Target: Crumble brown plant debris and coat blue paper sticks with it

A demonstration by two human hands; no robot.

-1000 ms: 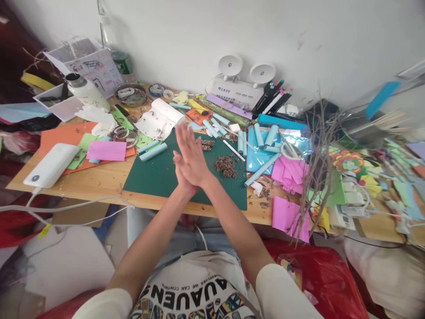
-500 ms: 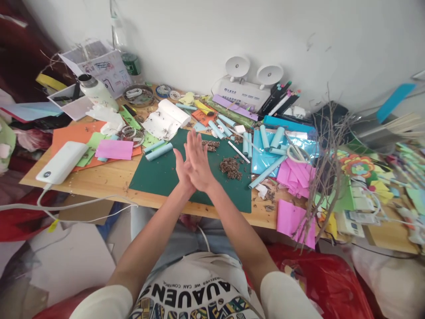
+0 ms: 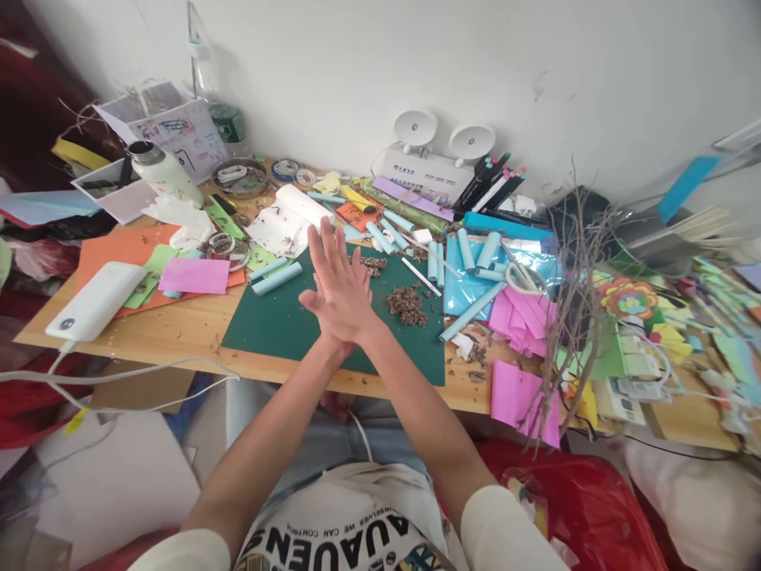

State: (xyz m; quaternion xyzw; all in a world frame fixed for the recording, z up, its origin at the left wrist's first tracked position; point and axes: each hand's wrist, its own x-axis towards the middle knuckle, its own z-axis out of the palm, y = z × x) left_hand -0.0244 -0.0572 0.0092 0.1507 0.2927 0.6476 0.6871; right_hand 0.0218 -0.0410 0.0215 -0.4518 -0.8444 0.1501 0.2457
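Over the green cutting mat (image 3: 267, 321), my two palms are pressed together. My right hand (image 3: 342, 285) lies on top with its fingers stretched out. Beneath it my left hand (image 3: 321, 304) is mostly covered; parts of its fingers and its wrist show. Nothing can be seen between the palms. A heap of brown crumbs (image 3: 407, 304) sits on the mat to the right, and a smaller brown clump (image 3: 373, 266) lies just beyond my fingers. Rolled light-blue paper tubes (image 3: 277, 279) rest at the mat's left edge.
A white power bank (image 3: 95, 301) with a cable and a pink paper (image 3: 193, 275) lie left. An uncapped bottle (image 3: 165, 173) stands behind. To the right are scissors (image 3: 525, 278), more blue tubes, pink papers (image 3: 524, 400) and upright dry twigs (image 3: 574, 293).
The view has shifted slightly. My right hand has slid over my left, covering more of it, and both remain pressed together.
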